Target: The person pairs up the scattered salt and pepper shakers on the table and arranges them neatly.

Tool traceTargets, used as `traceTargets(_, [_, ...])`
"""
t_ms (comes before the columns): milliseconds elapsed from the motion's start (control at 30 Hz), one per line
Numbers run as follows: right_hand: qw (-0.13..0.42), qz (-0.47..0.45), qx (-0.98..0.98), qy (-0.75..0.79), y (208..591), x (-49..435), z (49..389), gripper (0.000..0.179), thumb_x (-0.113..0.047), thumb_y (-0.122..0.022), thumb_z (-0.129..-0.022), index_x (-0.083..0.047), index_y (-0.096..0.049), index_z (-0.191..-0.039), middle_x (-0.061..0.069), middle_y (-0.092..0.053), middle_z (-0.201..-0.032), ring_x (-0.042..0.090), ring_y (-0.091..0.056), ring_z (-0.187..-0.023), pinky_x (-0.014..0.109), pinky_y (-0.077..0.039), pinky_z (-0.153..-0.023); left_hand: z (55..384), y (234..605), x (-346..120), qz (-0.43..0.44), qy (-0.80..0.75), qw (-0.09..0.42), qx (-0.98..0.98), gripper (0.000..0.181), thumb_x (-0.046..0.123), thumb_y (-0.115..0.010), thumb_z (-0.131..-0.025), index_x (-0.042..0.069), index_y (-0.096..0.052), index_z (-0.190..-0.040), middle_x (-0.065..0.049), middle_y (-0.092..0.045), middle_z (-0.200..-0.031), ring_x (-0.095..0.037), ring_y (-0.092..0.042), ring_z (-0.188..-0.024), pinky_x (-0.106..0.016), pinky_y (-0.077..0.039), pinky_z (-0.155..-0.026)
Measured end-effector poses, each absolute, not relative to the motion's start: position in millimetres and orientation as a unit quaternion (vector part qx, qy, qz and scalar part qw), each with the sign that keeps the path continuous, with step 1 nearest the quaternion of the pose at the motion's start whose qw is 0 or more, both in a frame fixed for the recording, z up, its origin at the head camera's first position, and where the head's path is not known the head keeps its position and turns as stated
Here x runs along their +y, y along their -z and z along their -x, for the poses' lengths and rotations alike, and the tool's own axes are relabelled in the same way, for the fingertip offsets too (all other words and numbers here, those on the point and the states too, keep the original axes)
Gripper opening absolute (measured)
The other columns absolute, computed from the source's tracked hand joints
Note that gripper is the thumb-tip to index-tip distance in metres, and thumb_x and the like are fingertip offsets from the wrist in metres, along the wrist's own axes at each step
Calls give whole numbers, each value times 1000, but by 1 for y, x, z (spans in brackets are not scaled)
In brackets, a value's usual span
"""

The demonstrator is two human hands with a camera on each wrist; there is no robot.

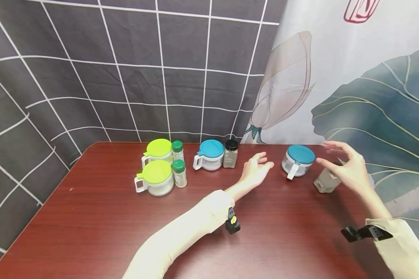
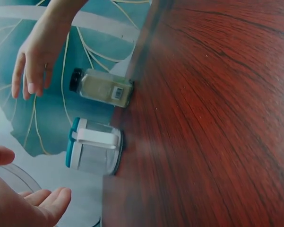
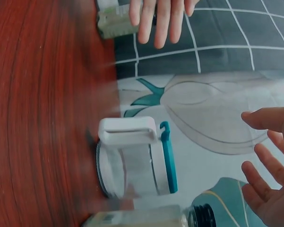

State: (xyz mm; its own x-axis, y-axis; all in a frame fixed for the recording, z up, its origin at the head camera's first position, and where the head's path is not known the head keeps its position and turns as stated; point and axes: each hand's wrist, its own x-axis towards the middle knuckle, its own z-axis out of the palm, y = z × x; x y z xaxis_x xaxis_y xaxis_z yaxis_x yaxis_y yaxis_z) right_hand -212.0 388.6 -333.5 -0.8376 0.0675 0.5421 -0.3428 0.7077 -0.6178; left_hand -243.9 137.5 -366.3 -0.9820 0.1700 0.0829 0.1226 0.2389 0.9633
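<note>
My left hand (image 1: 253, 172) reaches over the table between a black-capped spice jar (image 1: 230, 157) and a clear blue-lidded jar (image 1: 295, 167) with a white handle. Its fingers are extended and hold nothing. On the other side of the blue-lidded jar is my right hand (image 1: 352, 170), thumb and fingers spread apart. Below it stands another spice jar (image 1: 324, 182), partly covered by the hand in the head view. That spice jar (image 2: 104, 87) shows a dark cap and a label in the left wrist view, apart from the right hand (image 2: 35, 61).
Left of centre are two lime-lidded jars (image 1: 157, 176) with white handles and two green-capped shakers (image 1: 179, 178). Another blue-lidded jar (image 1: 211, 155) stands beside the black-capped one. Behind the red-brown table (image 1: 101, 217) hang a dark grid-patterned cloth (image 1: 132, 77) and a floral cloth (image 1: 335, 69).
</note>
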Motion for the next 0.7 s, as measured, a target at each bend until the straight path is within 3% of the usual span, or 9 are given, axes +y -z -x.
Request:
traceTargets(200, [269,-65,-893,-354,335,396,211,55,-12,-80,-77,-11,-58,-128,-36,-51,-104,-19,-48,-96,-4,-32,-80,246,367,147,-93,-618,33,780,47,22,-68,-87,12,-58,-132,-8,-67,-124,-18,-68,-106,-24,-52,-89])
traceTargets(400, [277,-40,-894,-351,337,401,209,53,-16,-79,-78,-10,-59,-127,-39,-49,-102,-19,-44,-99,3,-29,-85,249,372,156,-102,-614,37,782,47,21,-70,-85,11,-59,-130,-7,-67,-123,-17,-68,-106,-21,-52,-86])
traceTargets(700, [261,-15,-900,-349,343,410,205,56,-20,-78,-80,-7,-56,-130,-39,-45,-102,-20,-41,-99,2,-28,-90,250,379,165,-148,-624,64,765,44,18,-68,-88,10,-59,-130,-10,-65,-127,-18,-66,-111,-19,-51,-91])
